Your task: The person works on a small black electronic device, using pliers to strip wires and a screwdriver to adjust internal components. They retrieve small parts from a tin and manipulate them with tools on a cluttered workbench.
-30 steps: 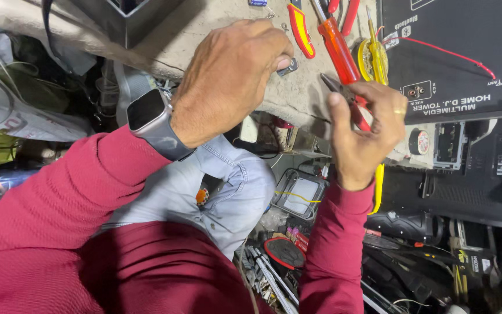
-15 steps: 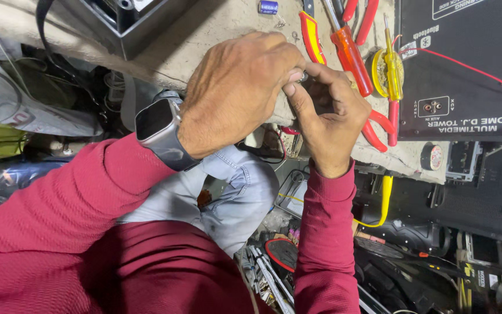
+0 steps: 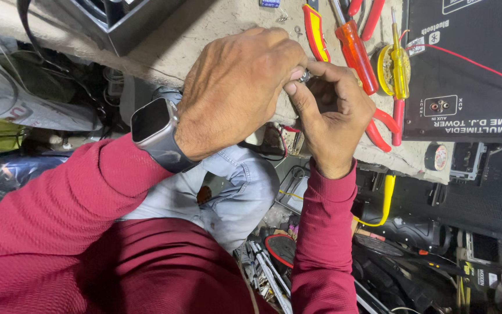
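Left hand (image 3: 236, 90) curled, fingertips pinching a small silvery metal part (image 3: 304, 75). Right hand (image 3: 335, 113) meeting it from the other side, thumb and forefinger closed on the same piece. Part sitting squarely between both hands, equally near each, too small to read its long axis. Just beyond, on the dusty beige table (image 3: 216, 23): red-handled screwdriver (image 3: 355, 49), yellow-handled screwdriver (image 3: 400, 61). Black flat audio panel (image 3: 472, 64) at the table's right edge.
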